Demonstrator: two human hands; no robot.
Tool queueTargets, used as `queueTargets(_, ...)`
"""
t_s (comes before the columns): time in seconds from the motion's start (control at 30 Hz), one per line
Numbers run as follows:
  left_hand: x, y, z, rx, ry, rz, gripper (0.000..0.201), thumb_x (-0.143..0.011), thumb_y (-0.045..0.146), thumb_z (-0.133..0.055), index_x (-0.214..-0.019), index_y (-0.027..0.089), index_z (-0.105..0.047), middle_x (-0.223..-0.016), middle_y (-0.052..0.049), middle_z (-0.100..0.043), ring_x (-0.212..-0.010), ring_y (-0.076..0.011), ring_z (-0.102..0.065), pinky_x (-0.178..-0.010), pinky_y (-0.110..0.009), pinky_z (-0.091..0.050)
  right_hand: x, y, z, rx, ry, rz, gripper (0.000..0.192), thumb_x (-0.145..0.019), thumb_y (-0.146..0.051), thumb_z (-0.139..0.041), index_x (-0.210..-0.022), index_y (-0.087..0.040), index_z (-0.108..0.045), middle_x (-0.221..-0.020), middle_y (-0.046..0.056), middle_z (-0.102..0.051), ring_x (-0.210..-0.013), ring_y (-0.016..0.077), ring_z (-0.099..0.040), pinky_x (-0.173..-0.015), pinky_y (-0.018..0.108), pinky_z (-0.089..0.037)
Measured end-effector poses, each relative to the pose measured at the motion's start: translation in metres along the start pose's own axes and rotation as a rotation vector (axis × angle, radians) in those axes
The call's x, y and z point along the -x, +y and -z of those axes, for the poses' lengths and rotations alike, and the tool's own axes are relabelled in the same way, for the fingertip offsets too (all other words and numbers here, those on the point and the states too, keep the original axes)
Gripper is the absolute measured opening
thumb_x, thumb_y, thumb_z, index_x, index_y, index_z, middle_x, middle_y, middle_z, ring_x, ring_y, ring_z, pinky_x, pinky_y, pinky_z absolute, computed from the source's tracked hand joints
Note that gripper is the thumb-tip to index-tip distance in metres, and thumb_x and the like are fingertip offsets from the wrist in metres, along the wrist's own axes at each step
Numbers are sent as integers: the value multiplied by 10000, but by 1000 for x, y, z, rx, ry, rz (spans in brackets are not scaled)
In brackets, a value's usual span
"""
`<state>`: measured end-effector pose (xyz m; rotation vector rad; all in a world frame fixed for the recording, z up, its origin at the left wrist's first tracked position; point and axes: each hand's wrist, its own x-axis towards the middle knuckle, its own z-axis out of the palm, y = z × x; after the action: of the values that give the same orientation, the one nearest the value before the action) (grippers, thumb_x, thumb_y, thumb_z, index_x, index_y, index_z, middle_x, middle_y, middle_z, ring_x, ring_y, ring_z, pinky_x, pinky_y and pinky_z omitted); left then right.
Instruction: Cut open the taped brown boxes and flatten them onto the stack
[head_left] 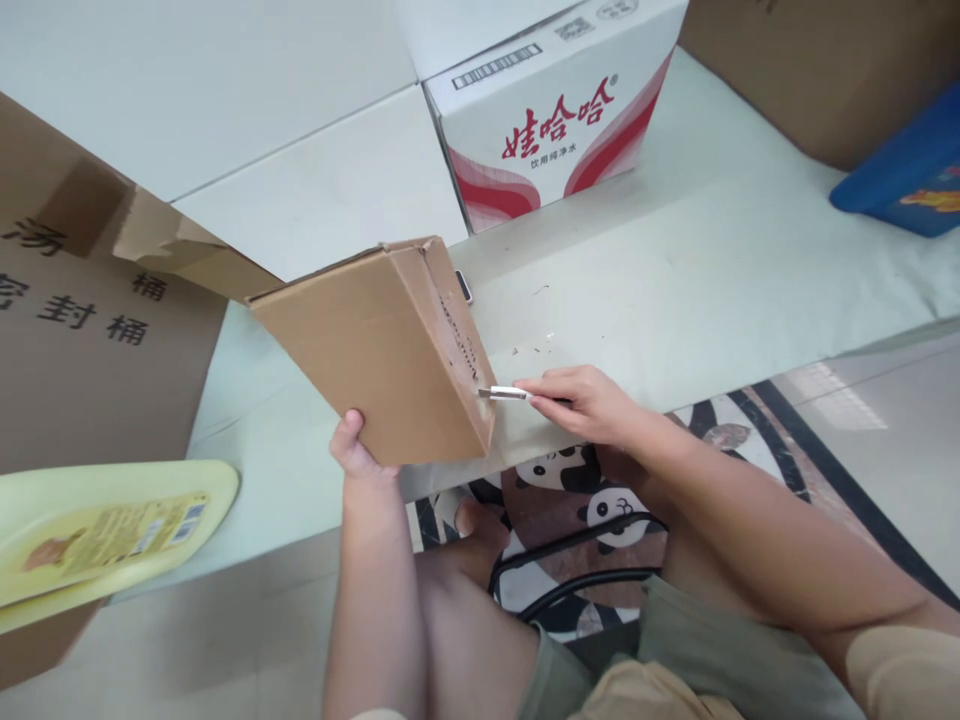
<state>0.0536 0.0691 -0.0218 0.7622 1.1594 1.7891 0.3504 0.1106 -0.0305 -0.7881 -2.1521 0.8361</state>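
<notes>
At the far left a large brown cardboard carton with black printed characters (82, 330) stands beside a pale yellow plastic tray (105, 535). The left hand (358, 450) grips the lower edge of a small flat brown cardboard box (375, 350), held tilted above the pale mat (675, 300). The right hand (577, 400) pinches a small white-handled cutter (506, 393), its tip touching the box's side. Behind stands a white and red printed carton (555, 110), and a blue plastic bin (907, 170) sits far right

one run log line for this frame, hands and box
left hand: grips tilted brown cardboard box | right hand: holds small white-handled blade, tip at box's side seam | surface: pale mat
</notes>
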Motion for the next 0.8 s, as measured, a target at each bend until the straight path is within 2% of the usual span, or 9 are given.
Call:
queueTargets(0.13,-1,2,-2,0,30,-48,605,-575,594,-835,-1075,259,-769,-1082,-52,-781,-1062,-307,-719,-812,-357,-593,0,0,0,-6,46,6,329,-1012,-260,-504,-1212,-190,-755,-731,20,-710,-594,106,-567,-600,223,-440)
queueTargets(0.23,-1,4,-2,-5,33,-78,580,-576,585,-839,-1054,265,-769,-1090,-40,-777,-1091,-308,-711,-839,-360,-592,1,2,2,-7,49,10,329,-1016,-272,-500,-1205,-181,-754,-739,22,-715,-595,107,-564,-598,227,-440)
queueTargets(0.5,0,5,-4,33,28,-167,532,-654,580,-794,-1092,281,-746,-1201,-23,-745,-1227,-314,-639,-992,-399,-550,3,3,3,-26,49,4,331,-1014,-258,-504,-1230,-184,-743,-763,22,-733,-624,110,-588,-624,231,-457)
queueTargets(0.8,3,2,-10,49,23,-117,488,-700,596,-756,-1065,273,-736,-1107,-38,-758,-1215,-312,-644,-999,-407,-541,2,-1,0,-55,1,-9,342,-1017,-263,-489,-1234,-200,-745,-800,32,-749,-640,114,-616,-631,228,-467)
